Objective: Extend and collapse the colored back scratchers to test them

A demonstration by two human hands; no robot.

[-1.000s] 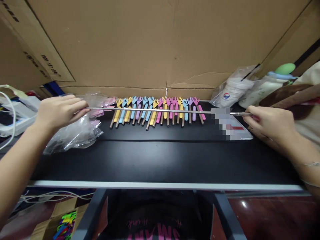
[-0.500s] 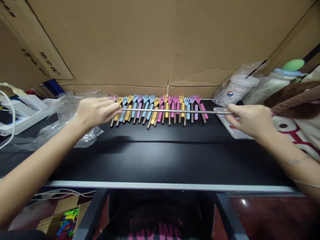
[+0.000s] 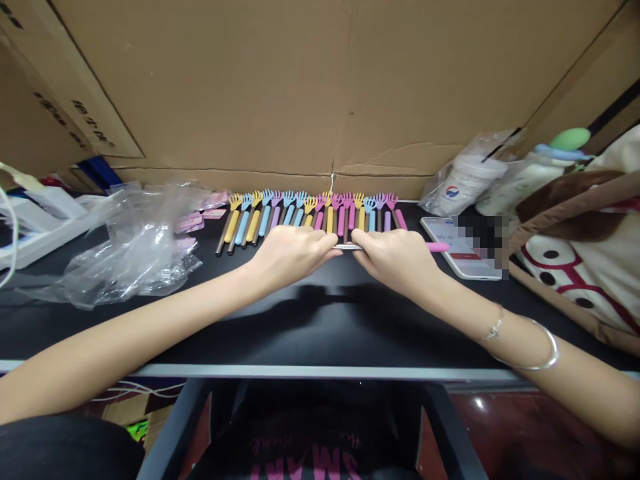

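Observation:
My left hand (image 3: 290,255) and my right hand (image 3: 395,257) meet over the middle of the black table (image 3: 320,320). Both are closed on one telescopic back scratcher (image 3: 346,247), now pushed short; a bit of metal rod shows between them and its pink handle end (image 3: 438,247) sticks out to the right. Just behind my hands lies a row of several back scratchers (image 3: 310,213) with yellow, blue, purple and pink hand-shaped heads, side by side against the cardboard.
Crumpled clear plastic bags (image 3: 135,247) lie at the left, with a white power strip (image 3: 35,227) beyond. A phone (image 3: 457,250) lies at the right, near a bagged cup (image 3: 465,180), a bottle (image 3: 540,167) and a plush bag (image 3: 585,247). A cardboard wall (image 3: 320,87) closes the back.
My hands have come together from far apart, collapsing the long extended rod into a short one over the table's middle.

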